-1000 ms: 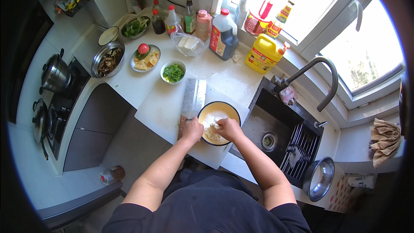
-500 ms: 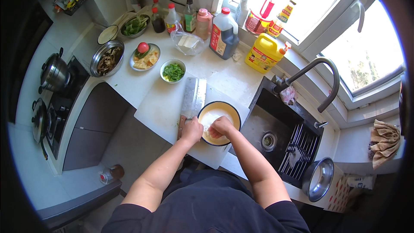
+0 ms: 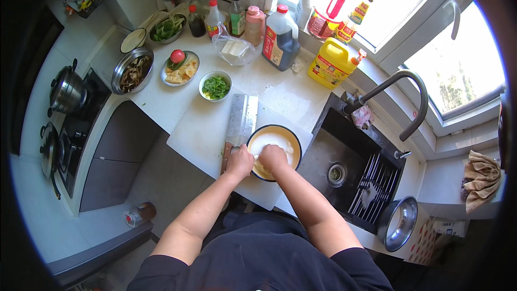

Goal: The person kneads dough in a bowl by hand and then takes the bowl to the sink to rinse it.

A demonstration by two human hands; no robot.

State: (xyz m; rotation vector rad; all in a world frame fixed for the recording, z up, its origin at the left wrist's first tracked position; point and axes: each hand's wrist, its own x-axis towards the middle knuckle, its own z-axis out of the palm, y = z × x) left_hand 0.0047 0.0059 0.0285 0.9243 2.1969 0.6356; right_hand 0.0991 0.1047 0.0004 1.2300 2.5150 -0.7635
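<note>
A yellow bowl with a dark rim (image 3: 292, 140) stands on the white cutting board (image 3: 198, 141). White powder or dough (image 3: 262, 140) lies inside it; which one I cannot tell. My left hand (image 3: 240, 162) is closed on the bowl's left edge. Inside the bowl, my right hand (image 3: 273, 158) is balled with knuckles up, pressed against the white contents. Its fingertips are hidden, so whatever they hold cannot be made out. A cleaver (image 3: 243, 116) rests on the board just left of the bowl, its wooden handle partly behind my left hand.
A small bowl of chopped greens (image 3: 215, 87), a plate of yellow pieces (image 3: 182, 73) and a steel bowl of brown strips (image 3: 134, 71) sit to the far left. Bottles and a yellow jug (image 3: 329, 64) line the back. At right are a dark sink (image 3: 323, 148) and curved faucet (image 3: 420, 99).
My right hand has turned over within the bowl and moved slightly left, its knuckles now facing up. My left hand keeps its hold on the rim.
</note>
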